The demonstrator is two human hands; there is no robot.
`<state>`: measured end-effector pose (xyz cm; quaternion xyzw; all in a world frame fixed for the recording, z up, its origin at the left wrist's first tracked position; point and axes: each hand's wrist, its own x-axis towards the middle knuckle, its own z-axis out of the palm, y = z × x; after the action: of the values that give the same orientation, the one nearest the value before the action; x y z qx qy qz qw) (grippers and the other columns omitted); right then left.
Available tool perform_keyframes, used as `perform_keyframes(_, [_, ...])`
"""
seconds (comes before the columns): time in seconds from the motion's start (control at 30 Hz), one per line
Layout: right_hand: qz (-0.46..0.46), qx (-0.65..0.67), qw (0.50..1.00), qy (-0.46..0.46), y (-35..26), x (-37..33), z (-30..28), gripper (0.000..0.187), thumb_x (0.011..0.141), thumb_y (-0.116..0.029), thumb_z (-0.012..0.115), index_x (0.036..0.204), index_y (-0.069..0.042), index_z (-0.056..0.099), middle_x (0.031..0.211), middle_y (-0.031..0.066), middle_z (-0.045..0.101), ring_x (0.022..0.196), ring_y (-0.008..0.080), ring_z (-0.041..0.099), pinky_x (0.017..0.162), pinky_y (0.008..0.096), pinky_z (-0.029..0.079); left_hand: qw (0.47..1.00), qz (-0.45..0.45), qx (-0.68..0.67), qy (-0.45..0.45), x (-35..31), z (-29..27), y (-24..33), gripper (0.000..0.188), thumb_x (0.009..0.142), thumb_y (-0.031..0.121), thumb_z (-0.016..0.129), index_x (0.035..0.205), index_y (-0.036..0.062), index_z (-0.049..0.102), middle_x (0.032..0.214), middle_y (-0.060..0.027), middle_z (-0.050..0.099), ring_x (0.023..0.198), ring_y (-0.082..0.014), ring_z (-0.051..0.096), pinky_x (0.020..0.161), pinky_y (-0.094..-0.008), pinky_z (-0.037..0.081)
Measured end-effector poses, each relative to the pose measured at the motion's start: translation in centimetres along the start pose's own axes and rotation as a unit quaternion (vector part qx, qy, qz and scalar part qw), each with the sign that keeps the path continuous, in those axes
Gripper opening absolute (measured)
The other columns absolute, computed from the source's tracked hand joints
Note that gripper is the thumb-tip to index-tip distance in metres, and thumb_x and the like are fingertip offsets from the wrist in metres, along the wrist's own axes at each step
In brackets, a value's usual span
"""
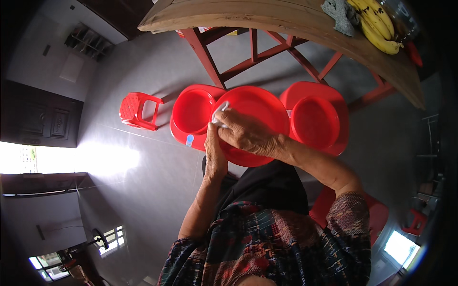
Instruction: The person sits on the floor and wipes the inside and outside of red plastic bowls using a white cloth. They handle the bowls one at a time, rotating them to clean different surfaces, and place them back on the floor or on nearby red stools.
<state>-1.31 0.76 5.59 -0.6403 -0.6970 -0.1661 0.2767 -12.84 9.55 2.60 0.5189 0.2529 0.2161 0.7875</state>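
A large round red basin [257,107] is in front of me, above my knees. My left hand [215,157] grips its left rim, with the fingers partly hidden behind the wall. Bunched in my right hand [245,133] is a white cloth [221,114], pressed against the inside of the basin near that same rim. To the left, a smaller red basin [193,112] sits on a red stool [180,136]. Another smaller red basin [315,122] rests on a second red stool [339,102] to the right.
A low red plastic stool [136,109] stands on the grey floor at the left. Beyond the basins is a wooden table [238,16] with red legs, carrying bananas [377,26] and a grey cloth [341,16]. Bright light enters through a doorway [47,158] at the far left.
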Motion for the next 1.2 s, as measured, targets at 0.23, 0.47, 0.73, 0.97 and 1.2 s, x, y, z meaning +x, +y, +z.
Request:
perform_keyframes(0.23, [0.136, -0.176, 0.975, 0.02, 4.5, -1.4, -0.7, 0.013, 0.077, -0.004, 0.061, 0.087, 0.004, 0.059, 0.104, 0.0142, 0.048, 0.095, 0.0281, 0.051, 0.073, 0.0379, 0.049, 0.992, 0.023, 0.113, 0.049, -0.7, 2.1, 1.9, 0.052, 0.101, 0.037, 0.038, 0.138, 0.0008, 0.038, 0.128, -0.0102, 0.051, 0.115, -0.0173, 0.049, 0.098, -0.0309, 0.039])
perform_keyframes(0.47, [0.24, -0.217, 0.936, -0.135, 0.3, -5.3, -2.8, 0.012, 0.07, -0.008, 0.066, 0.075, 0.001, 0.06, 0.093, 0.012, 0.045, 0.088, 0.028, 0.049, 0.066, 0.0328, 0.05, 0.975, 0.076, 0.185, 0.099, -0.8, 2.7, 1.4, 0.056, 0.101, 0.042, 0.033, 0.14, 0.0019, 0.037, 0.127, -0.0116, 0.052, 0.116, -0.0194, 0.048, 0.1, -0.0322, 0.038])
perform_keyframes(0.73, [0.33, 0.178, 0.912, -0.166, -2.4, -6.0, -3.2, 0.014, 0.077, -0.008, 0.066, 0.088, -0.002, 0.06, 0.086, 0.0187, 0.05, 0.078, 0.0344, 0.061, 0.063, 0.0404, 0.053, 0.977, 0.047, 0.19, 0.082, -0.6, 1.3, -0.6, 0.057, 0.101, 0.044, 0.032, 0.139, 0.0017, 0.039, 0.128, -0.0139, 0.052, 0.118, -0.0219, 0.048, 0.101, -0.0337, 0.037])
perform_keyframes(0.97, [0.415, 0.208, 0.873, 0.15, 1.3, -2.3, 1.6, 0.03, 0.083, -0.003, 0.059, 0.112, -0.003, 0.05, 0.102, 0.0186, 0.048, 0.095, 0.0322, 0.052, 0.079, 0.0374, 0.047, 0.998, -0.021, -0.06, 0.003, -0.8, 2.3, -1.0, 0.059, 0.101, 0.046, 0.029, 0.142, 0.0041, 0.03, 0.141, -0.011, 0.038, 0.128, -0.022, 0.04, 0.106, -0.037, 0.036])
perform_keyframes(1.2, [0.335, 0.347, 0.873, 0.067, -2.2, 0.9, 2.0, 0.034, 0.08, 0.003, 0.06, 0.111, -0.006, 0.051, 0.111, 0.0156, 0.043, 0.106, 0.0322, 0.051, 0.084, 0.0395, 0.048, 0.986, -0.063, -0.156, 0.022, -0.4, 0.6, -2.8, 0.072, 0.094, 0.064, 0.029, 0.139, 0.0088, 0.033, 0.134, -0.0084, 0.045, 0.123, -0.0221, 0.045, 0.103, -0.0365, 0.038])
